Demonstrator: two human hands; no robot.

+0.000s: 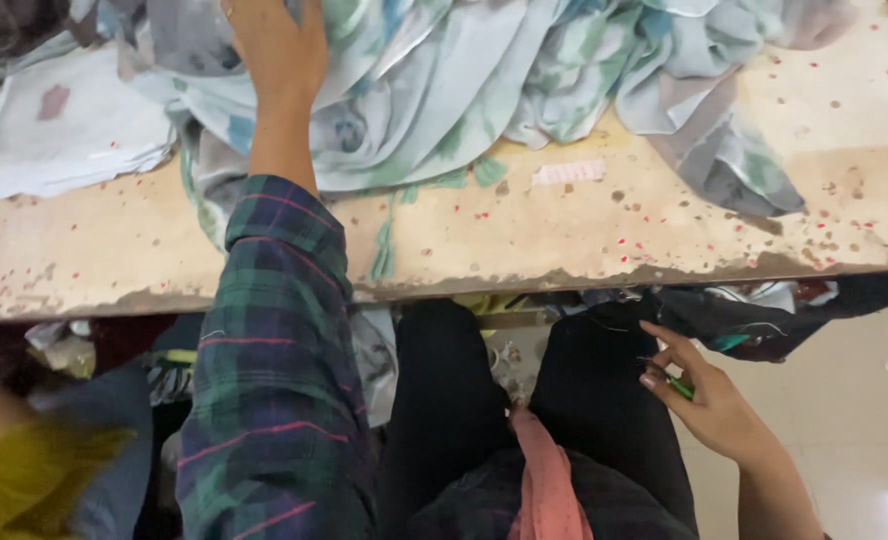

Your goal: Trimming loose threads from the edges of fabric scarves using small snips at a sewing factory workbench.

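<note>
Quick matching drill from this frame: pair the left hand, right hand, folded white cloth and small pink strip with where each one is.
1. left hand
2. right hand
3. folded white cloth
4. small pink strip

a. flat on bare tabletop beside the pale blue-green fabric
b. below the table edge, holding a small green tool
c. far left of the table
d. resting on the fabric pile

Pairs: 1-d, 2-b, 3-c, 4-a

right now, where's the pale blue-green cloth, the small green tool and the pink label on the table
pale blue-green cloth (434, 90), head view, on its bunched folds beside the left hand (276, 45)
small green tool (680, 386), head view, on the green tip showing in the right hand (709, 400)
pink label (568, 173), head view, on its middle
</note>
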